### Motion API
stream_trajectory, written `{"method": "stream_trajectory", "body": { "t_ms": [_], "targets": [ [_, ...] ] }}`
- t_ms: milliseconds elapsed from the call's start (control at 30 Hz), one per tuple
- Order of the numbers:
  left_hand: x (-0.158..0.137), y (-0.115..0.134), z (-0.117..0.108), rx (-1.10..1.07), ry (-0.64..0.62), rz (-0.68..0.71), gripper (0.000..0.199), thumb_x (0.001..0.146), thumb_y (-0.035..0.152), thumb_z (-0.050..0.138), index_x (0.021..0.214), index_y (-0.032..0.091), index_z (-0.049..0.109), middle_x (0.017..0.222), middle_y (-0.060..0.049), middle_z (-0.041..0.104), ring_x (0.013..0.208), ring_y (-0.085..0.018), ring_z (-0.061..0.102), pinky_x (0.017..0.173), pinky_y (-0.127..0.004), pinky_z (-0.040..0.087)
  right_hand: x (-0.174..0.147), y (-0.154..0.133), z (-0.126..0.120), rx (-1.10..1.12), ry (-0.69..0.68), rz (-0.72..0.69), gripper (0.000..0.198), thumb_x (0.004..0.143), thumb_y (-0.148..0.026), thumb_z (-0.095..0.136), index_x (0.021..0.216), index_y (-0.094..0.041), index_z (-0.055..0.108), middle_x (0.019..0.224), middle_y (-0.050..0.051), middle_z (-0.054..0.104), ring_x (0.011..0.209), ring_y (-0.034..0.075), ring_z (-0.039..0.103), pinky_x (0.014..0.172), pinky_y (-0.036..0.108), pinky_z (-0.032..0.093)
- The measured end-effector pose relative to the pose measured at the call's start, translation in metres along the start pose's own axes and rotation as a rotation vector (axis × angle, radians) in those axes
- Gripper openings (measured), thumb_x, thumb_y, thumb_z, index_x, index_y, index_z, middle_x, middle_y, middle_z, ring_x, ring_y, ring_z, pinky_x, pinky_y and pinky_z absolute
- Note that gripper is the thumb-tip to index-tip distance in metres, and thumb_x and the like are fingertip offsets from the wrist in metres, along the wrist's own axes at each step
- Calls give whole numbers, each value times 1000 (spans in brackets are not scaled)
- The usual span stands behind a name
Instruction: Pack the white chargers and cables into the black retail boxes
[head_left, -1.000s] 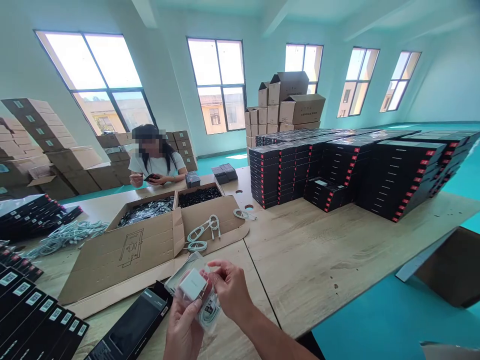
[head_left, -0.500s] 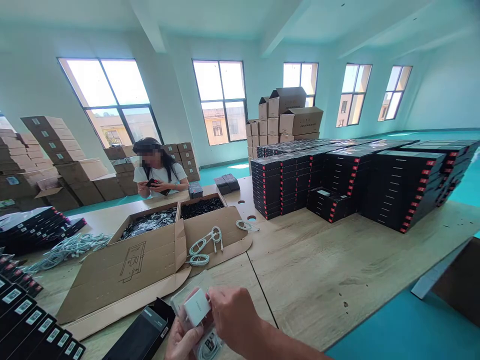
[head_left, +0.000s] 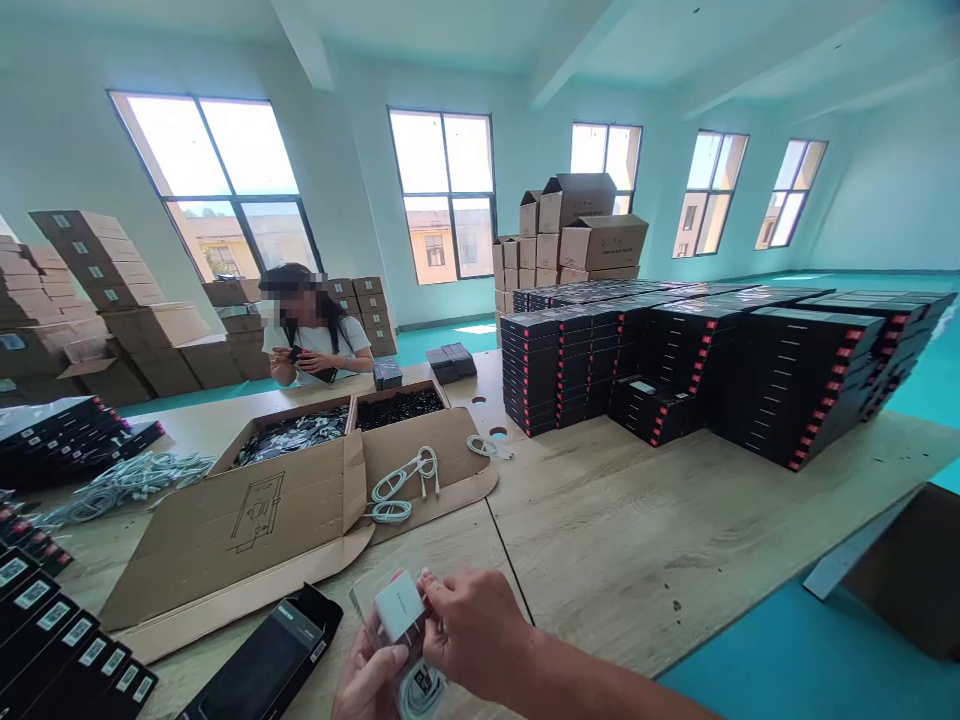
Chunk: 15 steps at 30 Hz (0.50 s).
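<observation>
In my left hand (head_left: pixel 366 678) is a clear plastic tray (head_left: pixel 363 600), gripped from below near the front edge of the table. A white charger block (head_left: pixel 400 608) sits in its upper part, tilted up. Below that lies a coiled white cable (head_left: pixel 418 692), partly covered by my fingers. My right hand (head_left: pixel 480 622) is closed, thumb and fingers pinched at the right edge of the charger and tray. What exactly sits between those fingertips is hidden. Left of my hands, a black box (head_left: pixel 259 660) lies with its end flap open.
Several black boxes (head_left: pixel 52 640) are stacked at the lower left. Coiled white cables (head_left: pixel 401 480) lie on a cardboard flap (head_left: pixel 247 520). Beyond are cartons of small parts (head_left: pixel 296 440) and a seated person (head_left: pixel 311 335). Tall stacks of black boxes (head_left: pixel 780 390) stand at the right.
The charger, tray and both hands have shifted only slightly. My right hand still pinches the charger's right edge. The whole view has moved a little, and the black box appears lower left.
</observation>
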<state>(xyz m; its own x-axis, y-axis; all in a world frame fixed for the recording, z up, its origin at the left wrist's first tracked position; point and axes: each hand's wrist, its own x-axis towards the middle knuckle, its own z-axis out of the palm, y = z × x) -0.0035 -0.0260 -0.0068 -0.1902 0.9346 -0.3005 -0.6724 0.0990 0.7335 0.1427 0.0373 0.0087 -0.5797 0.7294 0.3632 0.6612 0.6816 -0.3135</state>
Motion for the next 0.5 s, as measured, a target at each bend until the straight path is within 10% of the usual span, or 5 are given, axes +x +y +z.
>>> {"method": "stream_trajectory", "body": {
  "t_ms": [500],
  "targets": [
    [6,-9,15,22,92,198,80,54,19,88,130,26,64,116,-8,80,125,-35,65,99,-39,57,3,-5,28,201,252,115,36,91,-13,54,122,-17,73,86,9,74,75,21,70,66,27,50]
  ]
}}
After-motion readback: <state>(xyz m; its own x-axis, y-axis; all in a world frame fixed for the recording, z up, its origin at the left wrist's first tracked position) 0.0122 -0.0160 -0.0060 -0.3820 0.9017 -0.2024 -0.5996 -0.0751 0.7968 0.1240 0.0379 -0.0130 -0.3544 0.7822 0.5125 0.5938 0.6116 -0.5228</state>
